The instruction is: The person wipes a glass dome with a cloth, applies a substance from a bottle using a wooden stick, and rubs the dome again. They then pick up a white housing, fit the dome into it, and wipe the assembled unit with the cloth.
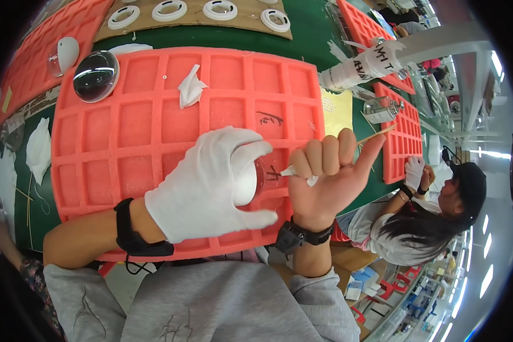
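Note:
My left hand (211,182), in a white glove, curls around a round white part (245,185) with a clear dome on its right side. Bare fingers of my right hand (330,176) are closed on a thin wooden stick (376,135). White tissue (289,171) shows at the stick's left end, just right of the dome; whether the two touch, I cannot tell. Both hands are over a red tray (144,108) with square compartments. A dark, glossy dome (96,76) rests at the tray's far left corner. Crumpled white tissue (191,88) lies among the far compartments.
Beyond the tray, white rings (169,10) lie on cardboard (195,28). A wrapped white post (356,69) stands at the far right, near a clear jar (382,109). A co-worker (404,231) sits to the right by another red tray (402,137). White cloth (39,151) lies left.

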### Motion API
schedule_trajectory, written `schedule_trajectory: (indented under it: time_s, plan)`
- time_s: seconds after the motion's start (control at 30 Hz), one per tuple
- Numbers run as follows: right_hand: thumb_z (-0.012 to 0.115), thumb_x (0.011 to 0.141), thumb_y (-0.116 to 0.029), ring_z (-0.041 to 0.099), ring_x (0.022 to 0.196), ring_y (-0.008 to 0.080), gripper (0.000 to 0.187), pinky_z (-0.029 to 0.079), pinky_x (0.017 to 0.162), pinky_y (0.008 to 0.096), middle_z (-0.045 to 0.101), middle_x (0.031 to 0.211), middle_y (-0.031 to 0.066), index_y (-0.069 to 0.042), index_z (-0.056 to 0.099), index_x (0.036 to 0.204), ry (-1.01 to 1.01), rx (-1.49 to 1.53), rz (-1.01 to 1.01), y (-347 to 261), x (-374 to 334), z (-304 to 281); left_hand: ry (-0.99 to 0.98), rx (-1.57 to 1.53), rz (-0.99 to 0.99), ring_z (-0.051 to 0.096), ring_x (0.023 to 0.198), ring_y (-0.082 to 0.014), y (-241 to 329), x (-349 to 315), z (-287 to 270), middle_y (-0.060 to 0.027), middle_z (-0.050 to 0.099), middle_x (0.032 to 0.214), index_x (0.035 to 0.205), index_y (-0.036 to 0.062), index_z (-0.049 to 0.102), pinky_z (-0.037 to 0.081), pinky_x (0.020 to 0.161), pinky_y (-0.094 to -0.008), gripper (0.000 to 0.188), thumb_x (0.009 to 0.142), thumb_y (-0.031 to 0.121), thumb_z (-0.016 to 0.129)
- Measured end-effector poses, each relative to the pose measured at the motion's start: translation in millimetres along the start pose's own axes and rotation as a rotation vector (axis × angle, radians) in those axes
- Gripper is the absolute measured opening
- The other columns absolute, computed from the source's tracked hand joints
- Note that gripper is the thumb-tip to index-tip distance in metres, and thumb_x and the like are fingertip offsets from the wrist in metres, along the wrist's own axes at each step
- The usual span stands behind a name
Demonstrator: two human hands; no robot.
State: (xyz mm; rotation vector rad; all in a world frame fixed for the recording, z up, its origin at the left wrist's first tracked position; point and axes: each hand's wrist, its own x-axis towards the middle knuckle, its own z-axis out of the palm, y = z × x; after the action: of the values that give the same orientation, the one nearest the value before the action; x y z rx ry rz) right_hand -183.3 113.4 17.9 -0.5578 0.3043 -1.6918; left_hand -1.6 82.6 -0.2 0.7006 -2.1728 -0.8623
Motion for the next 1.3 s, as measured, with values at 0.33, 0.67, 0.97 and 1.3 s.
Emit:
schedule_trajectory:
  time_s: [0.33, 0.67, 0.97, 1.3]
  plan:
    - [0.025, 0.106, -0.060, 0.015, 0.046, 0.0096, 0.058, 0.012, 0.043, 0.0278, 0.024, 0.053, -0.0027, -0.014, 0.027, 0.071, -0.062, 0.152, 0.065, 24.2, -0.4, -15.8, -0.034, -0.111, -0.058, 0.061, 0.105, -0.0338, -16.9, 0.8, 15.2, -0.0136, 0.060, 0.118, 0.118, 0.0051, 0.059, 0.052, 0.092, -0.0411, 0.063, 0.062, 0.010, 0.088]
    - [0.019, 0.104, -0.065, 0.016, 0.042, 0.0086, 0.062, 0.013, 0.038, 0.0259, 0.025, 0.050, -0.0043, -0.015, 0.028, 0.068, -0.019, -0.055, -0.003, 28.9, -1.0, -7.0, -0.019, -0.170, -0.125, 0.061, 0.098, -0.0329, -23.5, 3.3, 16.5, -0.0121, 0.062, 0.109, 0.111, 0.0058, 0.060, 0.052, 0.091, -0.0430, 0.056, 0.060, 0.004, 0.084]
    - [0.020, 0.104, -0.064, 0.016, 0.037, 0.0084, 0.063, 0.013, 0.034, 0.0261, 0.029, 0.046, -0.0029, -0.015, 0.027, 0.065, -0.114, -0.198, 0.039, 27.0, 3.0, -3.2, 0.012, -0.113, -0.138, 0.062, 0.098, -0.0319, -24.9, -0.4, 23.7, -0.0107, 0.064, 0.106, 0.110, 0.0067, 0.059, 0.053, 0.098, -0.0467, 0.059, 0.058, 0.005, 0.085]
    - [0.019, 0.103, -0.066, 0.016, 0.037, 0.0085, 0.065, 0.013, 0.035, 0.0262, 0.030, 0.046, -0.0028, -0.015, 0.025, 0.064, -0.009, -0.094, 0.102, 29.0, 1.9, -3.8, -0.001, -0.104, -0.172, 0.062, 0.098, -0.0323, -16.6, 4.7, 20.1, -0.0087, 0.065, 0.106, 0.110, 0.0075, 0.059, 0.053, 0.097, -0.0470, 0.059, 0.057, 0.007, 0.085]
